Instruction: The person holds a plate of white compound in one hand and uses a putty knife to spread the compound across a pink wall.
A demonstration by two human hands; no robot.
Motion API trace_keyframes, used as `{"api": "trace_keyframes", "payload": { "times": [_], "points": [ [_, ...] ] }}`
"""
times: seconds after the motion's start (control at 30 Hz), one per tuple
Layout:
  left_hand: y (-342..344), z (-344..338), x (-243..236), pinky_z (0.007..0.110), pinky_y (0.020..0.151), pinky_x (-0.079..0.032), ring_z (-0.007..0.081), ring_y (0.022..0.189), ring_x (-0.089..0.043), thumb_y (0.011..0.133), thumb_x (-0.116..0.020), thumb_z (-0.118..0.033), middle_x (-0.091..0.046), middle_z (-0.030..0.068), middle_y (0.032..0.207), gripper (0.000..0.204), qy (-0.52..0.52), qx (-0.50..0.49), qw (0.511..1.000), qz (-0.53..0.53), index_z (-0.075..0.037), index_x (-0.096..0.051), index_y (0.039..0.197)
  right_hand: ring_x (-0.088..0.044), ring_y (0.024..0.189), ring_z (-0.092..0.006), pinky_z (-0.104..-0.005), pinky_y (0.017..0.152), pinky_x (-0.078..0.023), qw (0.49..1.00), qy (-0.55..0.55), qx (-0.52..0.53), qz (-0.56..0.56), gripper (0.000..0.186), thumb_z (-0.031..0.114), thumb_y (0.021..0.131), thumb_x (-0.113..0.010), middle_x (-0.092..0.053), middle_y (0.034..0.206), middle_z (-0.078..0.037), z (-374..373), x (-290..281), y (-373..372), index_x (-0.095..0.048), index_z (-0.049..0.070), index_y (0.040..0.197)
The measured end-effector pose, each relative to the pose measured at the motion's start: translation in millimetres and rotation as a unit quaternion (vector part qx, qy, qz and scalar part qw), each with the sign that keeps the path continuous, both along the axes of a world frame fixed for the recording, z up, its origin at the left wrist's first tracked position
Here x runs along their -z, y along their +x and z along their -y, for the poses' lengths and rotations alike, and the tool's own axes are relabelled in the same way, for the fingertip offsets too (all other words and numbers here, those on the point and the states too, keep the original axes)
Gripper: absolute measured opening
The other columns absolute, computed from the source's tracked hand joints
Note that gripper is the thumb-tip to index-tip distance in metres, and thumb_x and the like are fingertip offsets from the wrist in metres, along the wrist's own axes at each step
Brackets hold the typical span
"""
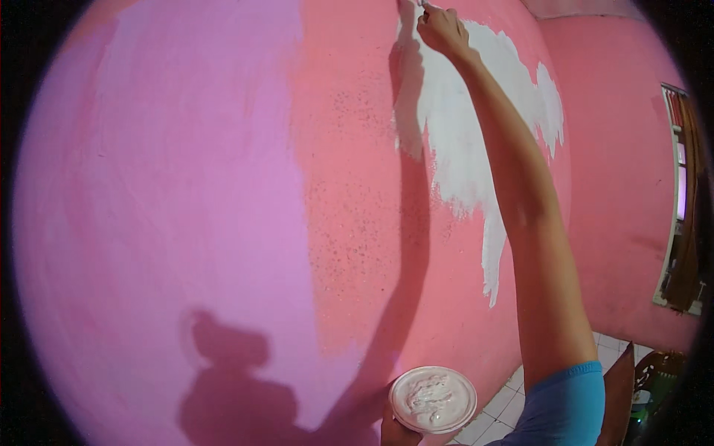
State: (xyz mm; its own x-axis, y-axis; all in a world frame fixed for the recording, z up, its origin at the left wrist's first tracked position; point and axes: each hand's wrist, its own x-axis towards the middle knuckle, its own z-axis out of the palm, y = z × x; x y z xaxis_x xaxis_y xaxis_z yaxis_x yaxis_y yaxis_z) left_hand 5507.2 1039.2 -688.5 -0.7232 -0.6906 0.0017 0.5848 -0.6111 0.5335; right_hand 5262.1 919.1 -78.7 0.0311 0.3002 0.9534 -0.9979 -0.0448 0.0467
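Note:
High up against the wall, my right hand [444,31] is closed around a thin, pale-handled painting tool [422,3]. The upper edge cuts off most of that tool, so its kind does not show. Wet-looking white paint [461,141] with ragged, streaky edges covers part of the pink wall [357,149] beside and below this hand. Low down, my left hand [396,430] holds a round tub [433,400] from its left side, fingers mostly hidden beneath. Thick, lumpy white paint lies inside the tub.
A purple painted area [186,186] fills the wall's left part. At right, a pink side wall [610,149] has a window with a brown curtain [684,267]. White floor tiles [506,405] and a dark green object [658,383] show lower right. Shadows fall across the wall.

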Motion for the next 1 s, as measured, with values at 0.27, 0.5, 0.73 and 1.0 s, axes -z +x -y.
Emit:
{"api": "trace_keyframes", "payload": {
  "times": [0.27, 0.5, 0.73, 1.0],
  "points": [
    [23, 9, 7, 0.048, 0.110, -0.025, 0.0314, 0.133, -0.031, 0.092, -0.018, -0.063, -0.033, 0.0150, 0.144, 0.078, 0.005, 0.059, 0.998, -0.007, -0.005, -0.026, 0.143, -0.063, 0.071, -0.0364, -0.0454, 0.069, -0.048, 0.994, 0.102, 0.019, 0.016, 0.033, 0.023, 0.084, -0.049, -0.063, 0.076, -0.022, 11, 52, 14, -0.062, 0.013, 0.112],
    [49, 11, 18, 0.048, 0.110, -0.025, 0.0312, 0.133, -0.031, 0.091, -0.018, -0.064, -0.032, 0.0149, 0.144, 0.078, 0.006, 0.113, 0.994, -0.002, -0.006, -0.025, 0.143, -0.057, 0.075, -0.0358, -0.0435, 0.069, -0.046, 0.983, 0.181, -0.038, 0.022, 0.039, 0.011, 0.085, -0.050, -0.052, 0.083, -0.022, -35, 233, 86, -0.055, 0.009, 0.124],
    [54, 8, 15, 0.048, 0.110, -0.024, 0.0311, 0.133, -0.031, 0.091, -0.019, -0.064, -0.032, 0.0149, 0.144, 0.078, 0.021, 0.137, 0.990, -0.001, -0.006, -0.025, 0.143, -0.058, 0.081, -0.0335, -0.0415, 0.073, -0.046, 0.986, 0.156, 0.023, 0.059, 0.036, 0.016, 0.086, -0.051, -0.057, 0.085, -0.019, -66, 188, 60, -0.057, 0.010, 0.121],
    [50, 9, 12, 0.047, 0.110, -0.024, 0.0309, 0.133, -0.031, 0.091, -0.019, -0.065, -0.032, 0.0148, 0.145, 0.078, 0.027, 0.126, 0.992, -0.008, -0.006, -0.025, 0.143, -0.065, 0.057, -0.0313, -0.0411, 0.062, -0.054, 0.981, 0.158, -0.037, 0.103, 0.030, 0.017, 0.081, -0.046, -0.064, 0.067, -0.022, -19, 57, 14, -0.066, 0.001, 0.097]
  ]
}}
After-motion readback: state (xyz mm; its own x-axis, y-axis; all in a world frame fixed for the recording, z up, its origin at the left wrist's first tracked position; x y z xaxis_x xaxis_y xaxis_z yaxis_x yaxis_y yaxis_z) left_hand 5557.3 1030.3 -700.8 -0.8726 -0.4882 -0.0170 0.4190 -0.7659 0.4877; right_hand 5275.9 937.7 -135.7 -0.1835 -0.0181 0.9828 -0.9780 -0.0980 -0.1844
